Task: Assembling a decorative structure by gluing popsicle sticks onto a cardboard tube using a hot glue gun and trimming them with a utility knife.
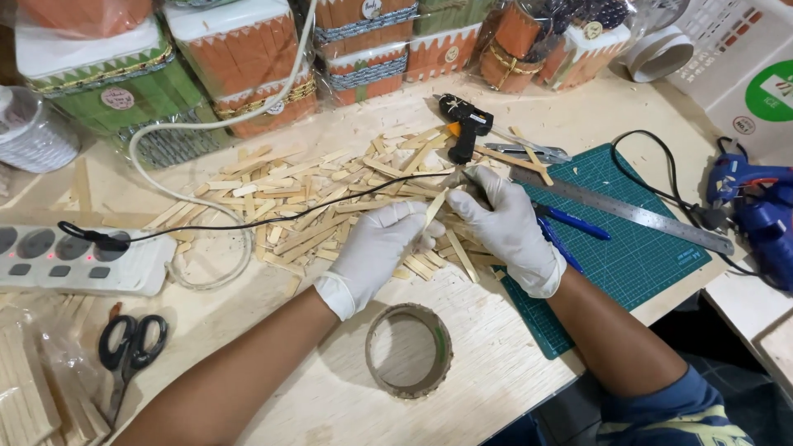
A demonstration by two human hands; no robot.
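Note:
Both my hands wear white gloves and meet over a heap of flat wooden craft sticks (306, 198) on the pale wooden table (496, 347). My left hand (376, 252) and my right hand (505, 225) together pinch one wooden stick (434, 208), held tilted between the fingertips above the heap. A black glue gun (466, 132) lies just beyond my right hand, its black cord running left across the sticks.
A tape roll (409, 350) lies near the front edge. A green cutting mat (628, 239) with a steel ruler (628, 211) and blue pens sits right. A power strip (78, 260) and scissors (128, 347) are left. Decorated stick boxes (239, 58) line the back; a blue glue gun (756, 198) rests far right.

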